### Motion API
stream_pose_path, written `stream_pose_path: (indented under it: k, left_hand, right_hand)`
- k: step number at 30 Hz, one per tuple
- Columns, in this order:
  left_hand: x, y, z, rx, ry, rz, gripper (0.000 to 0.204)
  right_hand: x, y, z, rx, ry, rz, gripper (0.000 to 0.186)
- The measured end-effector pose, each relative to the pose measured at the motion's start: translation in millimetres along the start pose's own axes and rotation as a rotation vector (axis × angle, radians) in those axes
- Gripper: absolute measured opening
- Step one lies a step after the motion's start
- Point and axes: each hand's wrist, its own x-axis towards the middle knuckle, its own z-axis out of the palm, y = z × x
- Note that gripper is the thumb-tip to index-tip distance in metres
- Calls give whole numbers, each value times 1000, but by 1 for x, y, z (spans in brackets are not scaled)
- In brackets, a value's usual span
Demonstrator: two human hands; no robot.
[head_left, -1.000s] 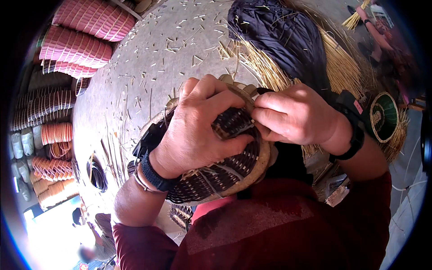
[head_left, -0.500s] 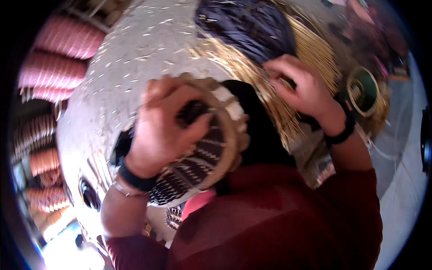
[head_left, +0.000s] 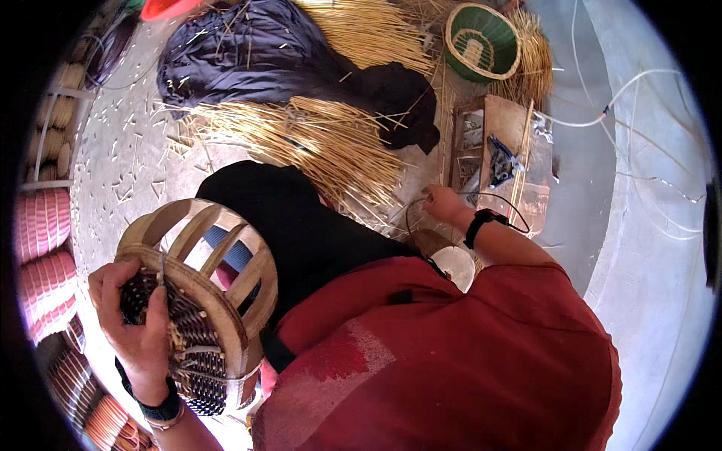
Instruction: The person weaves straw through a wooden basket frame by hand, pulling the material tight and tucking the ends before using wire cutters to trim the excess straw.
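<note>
My left hand point(head_left: 139, 323) grips the edge of a dark woven basket point(head_left: 199, 349), its thumb on the inner side of the weave. The basket is tilted at my left, and pale wooden slats point(head_left: 197, 231) form an open band round its rim. Out to the right, my right hand point(head_left: 444, 204) is closed, with its fingertips pinched on a thin dark strand point(head_left: 514, 208) that curves to both sides of the hand. Close below that hand stands a round white container point(head_left: 455, 264).
Bundles of straw-coloured canes point(head_left: 316, 146) lie ahead, partly under dark cloth point(head_left: 248, 56). A green basket point(head_left: 481, 45) stands far right, near a wooden box point(head_left: 511, 120) with pliers point(head_left: 502, 161). Pink woven baskets point(head_left: 47, 282) line the left; cane scraps litter the floor.
The basket has moved left and turned, showing its slatted rim. My right hand has gone from above the canes to beside the wooden box. The view has swung right.
</note>
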Motion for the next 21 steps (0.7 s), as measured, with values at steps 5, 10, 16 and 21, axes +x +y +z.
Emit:
stream_pose_path:
  k: [5,10,16,21]
  left_hand:
    - [1,4,-4,49,-18,17,42]
    - [5,20,0,23,-13,1,42]
    - [12,24,-1,21,-17,14,41]
    - [-1,19,-3,-16,34,-12,41]
  right_hand:
    - [10,29,-25,-46,284,108,34]
    - [35,105,-63,16,984,439,25]
    - [37,247,-28,-226,466,816,20]
    - [45,273,-29,-257,221,688,22]
